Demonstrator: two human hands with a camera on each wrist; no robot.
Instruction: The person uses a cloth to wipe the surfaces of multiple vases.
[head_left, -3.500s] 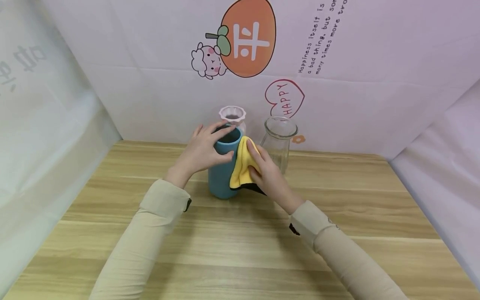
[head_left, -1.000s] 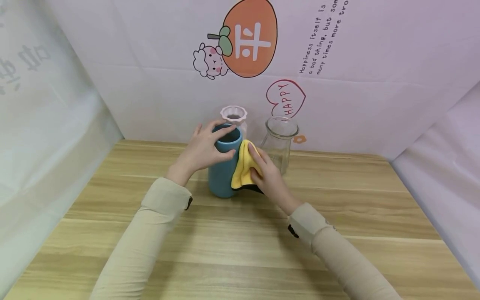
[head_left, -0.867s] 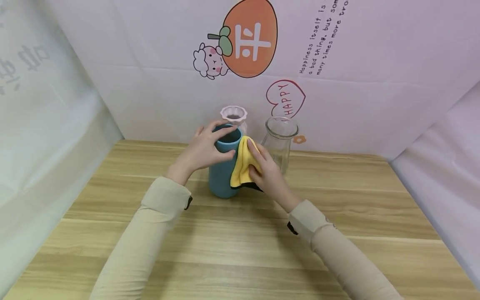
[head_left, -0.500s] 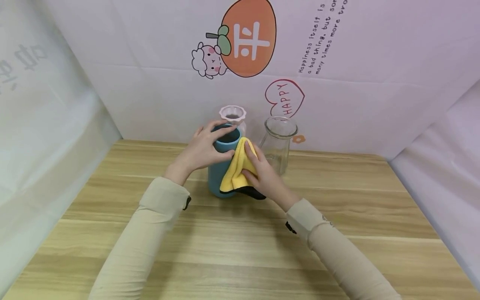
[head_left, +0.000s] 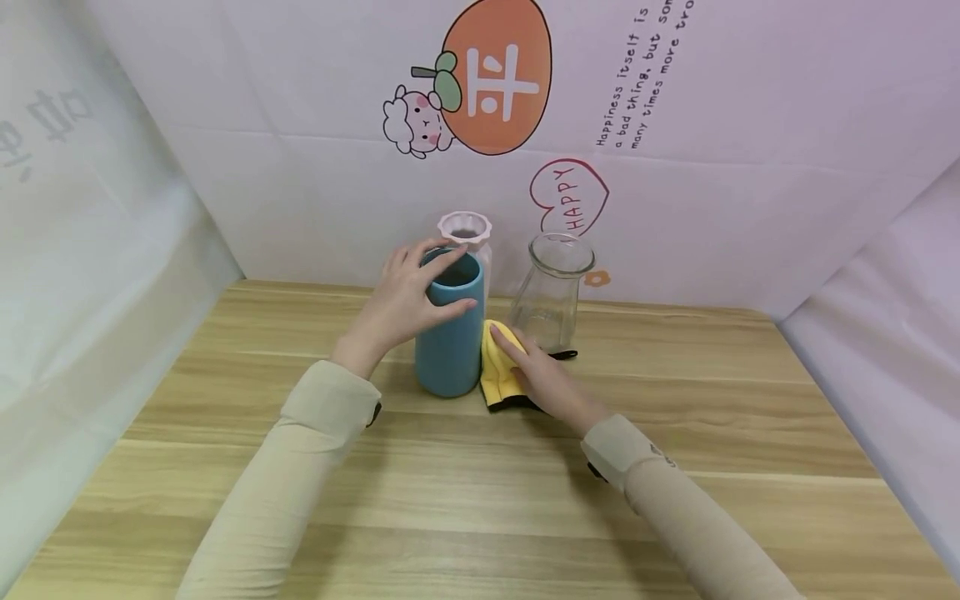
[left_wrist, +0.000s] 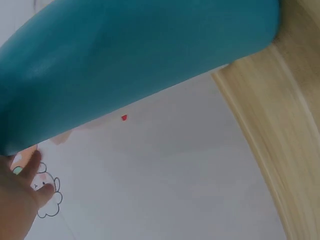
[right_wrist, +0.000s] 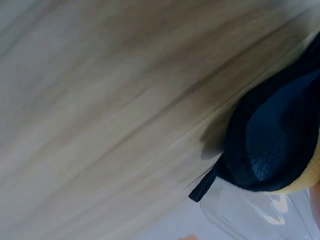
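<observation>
A tall blue vase (head_left: 450,354) stands upright on the wooden table. My left hand (head_left: 397,304) holds it near the top, fingers over the rim and thumb across the front. In the left wrist view the vase (left_wrist: 140,60) runs across the top, with part of my left hand (left_wrist: 17,205) at its mouth. My right hand (head_left: 551,383) grips a yellow cloth (head_left: 498,371) with black edging beside the vase's lower right side. The right wrist view shows the cloth's dark underside (right_wrist: 275,130) and a small black loop (right_wrist: 204,186) on its edge.
A clear glass vase (head_left: 551,308) stands just behind my right hand. Behind the blue vase is a pale pink vase (head_left: 476,239) with a scalloped rim, mostly hidden. The wooden table (head_left: 450,500) ends at a printed white backdrop (head_left: 322,192).
My right hand has moved the cloth up and down the vase's right side, swung it across the front, and is now lower, near the base. The left hand stays at the rim.
</observation>
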